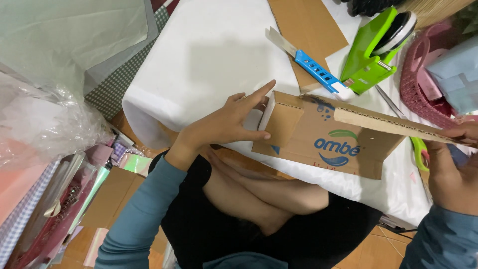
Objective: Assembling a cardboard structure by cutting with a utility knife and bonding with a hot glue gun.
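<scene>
A printed brown corrugated cardboard box (pixel 323 142) rests at the near edge of the white-covered counter (pixel 209 55). The left hand (pixel 226 122) grips its folded left end; the right hand (pixel 455 169) pinches its long right flap. Farther back lie a blue utility knife (pixel 311 67) and a green tape dispenser (pixel 373 52); crinkled plastic sheets (pixel 45 124) clutter the left.

Matt corrugated cardboard box (pixel 323 142), glossy plastic tape dispenser (pixel 371 55)
</scene>
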